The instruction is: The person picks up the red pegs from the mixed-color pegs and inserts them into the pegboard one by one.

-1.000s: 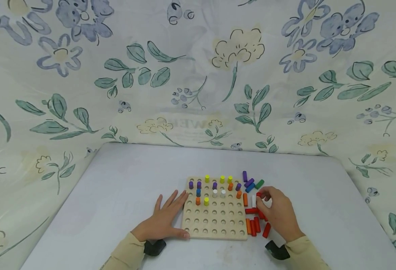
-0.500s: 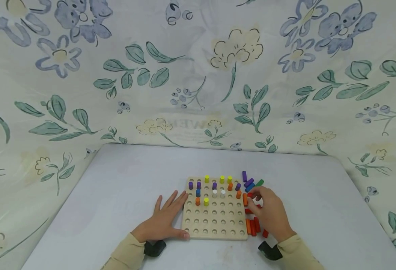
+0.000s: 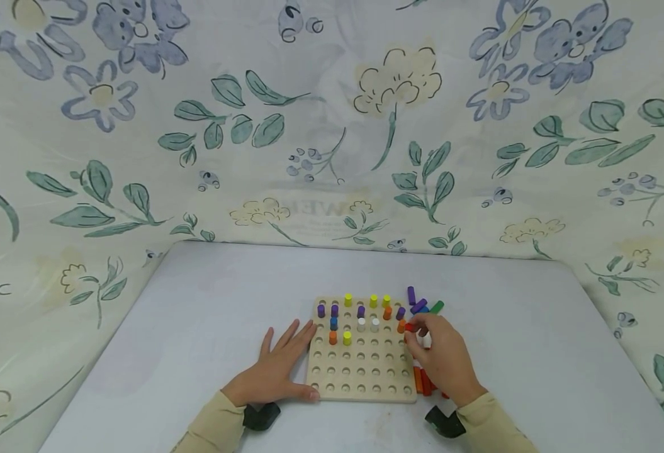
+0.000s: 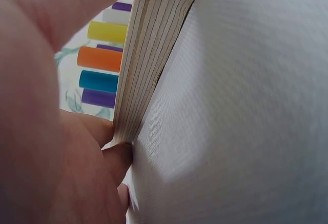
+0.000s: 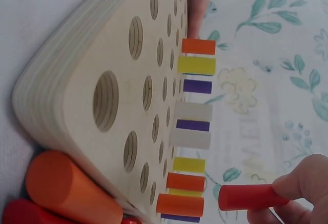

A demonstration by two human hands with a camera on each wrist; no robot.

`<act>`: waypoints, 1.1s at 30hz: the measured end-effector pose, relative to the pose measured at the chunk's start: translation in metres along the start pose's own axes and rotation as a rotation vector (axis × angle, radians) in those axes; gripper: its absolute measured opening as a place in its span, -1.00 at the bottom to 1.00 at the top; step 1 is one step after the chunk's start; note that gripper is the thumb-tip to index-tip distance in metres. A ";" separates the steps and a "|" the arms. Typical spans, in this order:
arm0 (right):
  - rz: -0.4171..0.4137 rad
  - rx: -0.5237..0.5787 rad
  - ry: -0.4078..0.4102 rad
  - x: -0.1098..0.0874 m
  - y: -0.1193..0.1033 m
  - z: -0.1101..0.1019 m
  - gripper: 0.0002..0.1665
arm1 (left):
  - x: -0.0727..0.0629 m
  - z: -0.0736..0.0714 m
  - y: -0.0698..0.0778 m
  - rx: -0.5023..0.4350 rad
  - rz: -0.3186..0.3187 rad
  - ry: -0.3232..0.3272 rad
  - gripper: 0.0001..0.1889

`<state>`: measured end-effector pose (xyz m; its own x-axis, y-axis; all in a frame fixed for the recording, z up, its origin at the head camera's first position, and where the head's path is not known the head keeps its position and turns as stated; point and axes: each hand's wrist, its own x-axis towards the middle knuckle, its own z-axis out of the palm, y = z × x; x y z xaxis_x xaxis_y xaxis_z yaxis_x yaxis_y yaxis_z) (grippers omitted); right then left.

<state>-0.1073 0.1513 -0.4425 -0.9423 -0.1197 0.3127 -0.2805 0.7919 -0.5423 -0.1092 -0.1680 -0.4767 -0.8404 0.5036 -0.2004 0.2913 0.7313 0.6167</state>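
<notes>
A wooden pegboard (image 3: 360, 380) with rows of round holes lies on the white table, coloured pegs standing in its far rows. My left hand (image 3: 272, 371) is spread along the board's left side, fingertips and thumb at its edge. In the left wrist view the fingers touch the layered plywood edge (image 4: 148, 55). My right hand (image 3: 447, 355) pinches a red peg (image 5: 248, 197) between thumb and fingers, above the board's right edge. An orange peg (image 5: 180, 204) stands in the board close to the held one. The right hand hides part of the loose pegs.
Loose pegs lie right of the board: a purple peg (image 3: 411, 296), a green peg (image 3: 437, 307), and several red and orange ones, including an orange peg (image 5: 72, 188) against the board's near right corner. A flowered cloth (image 3: 332, 126) hangs behind the table (image 3: 224, 283).
My right hand has moved left with the red peg, from over the loose pegs to the board's right edge. The left hand has stayed in place.
</notes>
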 end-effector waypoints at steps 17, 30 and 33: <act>-0.081 0.016 -0.006 0.002 -0.020 0.017 -0.79 | 0.001 0.001 -0.001 -0.009 0.012 0.008 0.27; -0.052 0.014 -0.093 0.003 -0.037 0.029 -0.81 | 0.000 0.000 0.002 -0.002 0.000 0.006 0.27; -0.050 0.029 -0.108 0.002 -0.040 0.032 -0.81 | 0.000 0.000 0.003 -0.002 -0.002 0.005 0.27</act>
<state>-0.1040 0.1002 -0.4454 -0.9407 -0.2233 0.2552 -0.3313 0.7660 -0.5509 -0.1088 -0.1658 -0.4748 -0.8432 0.5001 -0.1974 0.2889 0.7310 0.6182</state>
